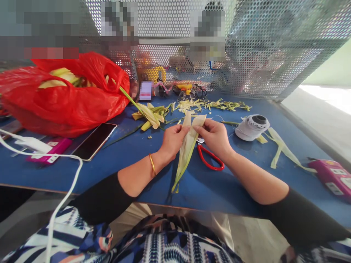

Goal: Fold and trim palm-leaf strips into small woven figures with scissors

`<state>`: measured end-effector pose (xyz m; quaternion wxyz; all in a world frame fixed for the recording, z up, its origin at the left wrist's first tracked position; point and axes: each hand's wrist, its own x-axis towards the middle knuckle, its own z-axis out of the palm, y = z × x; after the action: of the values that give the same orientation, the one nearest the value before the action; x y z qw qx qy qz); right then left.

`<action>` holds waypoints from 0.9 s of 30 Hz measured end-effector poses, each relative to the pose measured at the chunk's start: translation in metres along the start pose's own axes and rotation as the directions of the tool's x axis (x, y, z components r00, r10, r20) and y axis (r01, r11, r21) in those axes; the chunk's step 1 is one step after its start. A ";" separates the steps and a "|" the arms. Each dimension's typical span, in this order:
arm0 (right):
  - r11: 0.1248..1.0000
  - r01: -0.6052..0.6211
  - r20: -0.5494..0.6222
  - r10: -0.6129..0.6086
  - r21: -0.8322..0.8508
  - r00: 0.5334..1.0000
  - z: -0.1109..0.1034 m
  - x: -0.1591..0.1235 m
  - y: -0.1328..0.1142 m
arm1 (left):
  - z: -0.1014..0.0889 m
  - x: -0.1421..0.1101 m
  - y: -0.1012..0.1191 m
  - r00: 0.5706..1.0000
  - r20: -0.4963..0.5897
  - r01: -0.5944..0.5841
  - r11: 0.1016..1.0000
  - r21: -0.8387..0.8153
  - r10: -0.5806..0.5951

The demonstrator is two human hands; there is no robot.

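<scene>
A pale green corn husk [186, 153] hangs between my hands over the blue table, its narrow end pointing down toward me. My left hand [172, 141] pinches the husk's upper left part, a gold bracelet on that wrist. With thumb and fingers closed, my right hand [215, 136] grips its upper right part. The husk is split at the top between the two grips. Red-handled scissors [210, 157] lie just under my right hand, their blades mostly hidden. Beyond my hands are several husk strips [150, 115] and a scatter of small pale husk bits [190, 106].
A red plastic bag [90, 98] holding husks stands at the left, near a phone [94, 141] and a white cable [78, 179]. To the right are a white thread spool [251, 128], loose husk strips [286, 148] and a magenta power strip [333, 177]. Perforated metal panels [175, 25] border the back.
</scene>
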<state>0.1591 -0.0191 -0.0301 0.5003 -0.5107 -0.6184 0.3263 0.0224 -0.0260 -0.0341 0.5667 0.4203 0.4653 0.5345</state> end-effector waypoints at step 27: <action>0.808 0.468 -0.143 -0.543 -0.358 0.828 -0.010 -0.034 -0.039 | -0.012 0.028 -0.018 0.981 -0.127 -0.122 0.979 0.163 0.144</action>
<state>0.1562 -0.0631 -0.0012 0.5542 -0.4330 -0.7107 0.0162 0.0141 0.0003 -0.0564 0.4618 0.4552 0.5142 0.5614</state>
